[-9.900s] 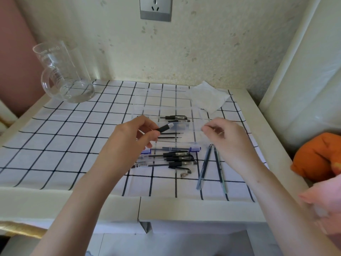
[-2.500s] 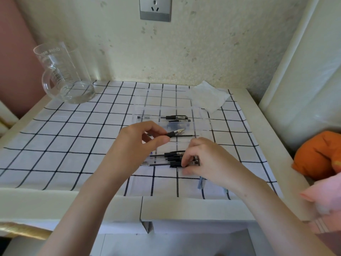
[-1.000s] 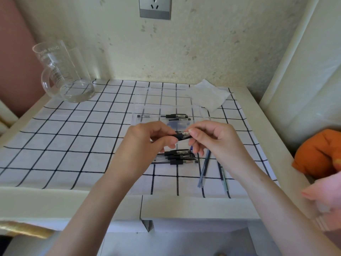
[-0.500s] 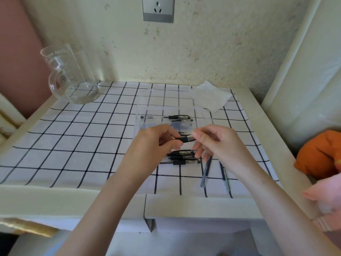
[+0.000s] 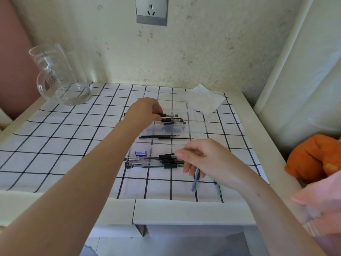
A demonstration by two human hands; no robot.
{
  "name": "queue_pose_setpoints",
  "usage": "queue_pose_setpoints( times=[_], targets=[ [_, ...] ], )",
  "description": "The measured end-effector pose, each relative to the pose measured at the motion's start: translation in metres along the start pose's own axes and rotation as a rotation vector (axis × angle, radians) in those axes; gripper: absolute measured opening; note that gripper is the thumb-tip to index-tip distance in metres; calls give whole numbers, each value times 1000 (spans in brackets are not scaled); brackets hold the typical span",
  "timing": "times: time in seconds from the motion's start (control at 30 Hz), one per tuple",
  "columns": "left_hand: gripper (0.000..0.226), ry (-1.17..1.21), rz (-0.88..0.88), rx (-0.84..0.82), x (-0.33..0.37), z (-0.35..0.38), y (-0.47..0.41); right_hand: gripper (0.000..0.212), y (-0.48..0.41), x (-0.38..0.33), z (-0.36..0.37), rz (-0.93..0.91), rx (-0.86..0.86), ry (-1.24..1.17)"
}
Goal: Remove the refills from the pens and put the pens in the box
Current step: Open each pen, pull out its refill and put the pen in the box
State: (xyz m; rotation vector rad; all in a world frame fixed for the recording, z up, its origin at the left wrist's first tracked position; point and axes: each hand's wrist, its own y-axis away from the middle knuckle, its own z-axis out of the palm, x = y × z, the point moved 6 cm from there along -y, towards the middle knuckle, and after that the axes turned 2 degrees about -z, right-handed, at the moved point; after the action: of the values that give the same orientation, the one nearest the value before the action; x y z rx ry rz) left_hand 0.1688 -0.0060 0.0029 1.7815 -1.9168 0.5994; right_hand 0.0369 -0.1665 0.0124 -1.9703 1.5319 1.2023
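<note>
Checked surface (image 5: 55, 145) holds a glass jug (image 5: 59, 76) and tissue (image 5: 203, 102). Left hand (image 5: 144, 111) reaches into the box (image 5: 195, 124), pinching a pen (image 5: 168, 115); right hand (image 5: 208, 159) hovers above loose pens (image 5: 147, 162), fingers curled, hold unclear.

A clear plastic box (image 5: 195, 124) sat open, with three pens lying side by side across its far part. The left hand (image 5: 144, 111) pinched the farthest pen (image 5: 169, 115) at one end. Just nearer lay a few thin black refills (image 5: 162, 137), crosswise and almost parallel (whether they rested in a compartment or on the lid could not be told). Nearer still, a cluster of clear-barrelled pens (image 5: 147, 162) with black grips lay touching one another, and just beside them two slim blue sticks (image 5: 194, 182) lay lengthwise, partly hidden.
</note>
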Motion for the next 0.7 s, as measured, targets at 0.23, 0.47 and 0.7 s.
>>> queue_pose_setpoints(
  times=[0.23,0.47,0.7],
  targets=[
    [16,23,10,-14,2,18,-1,27,2,1,-2,-9,0,8],
    [14,-33,38,56,9,9,10,18,1,3,-1,-16,6,41],
    [10,115,109,92,27,-12,90,13,-4,16,-5,-13,86,295]
  ],
)
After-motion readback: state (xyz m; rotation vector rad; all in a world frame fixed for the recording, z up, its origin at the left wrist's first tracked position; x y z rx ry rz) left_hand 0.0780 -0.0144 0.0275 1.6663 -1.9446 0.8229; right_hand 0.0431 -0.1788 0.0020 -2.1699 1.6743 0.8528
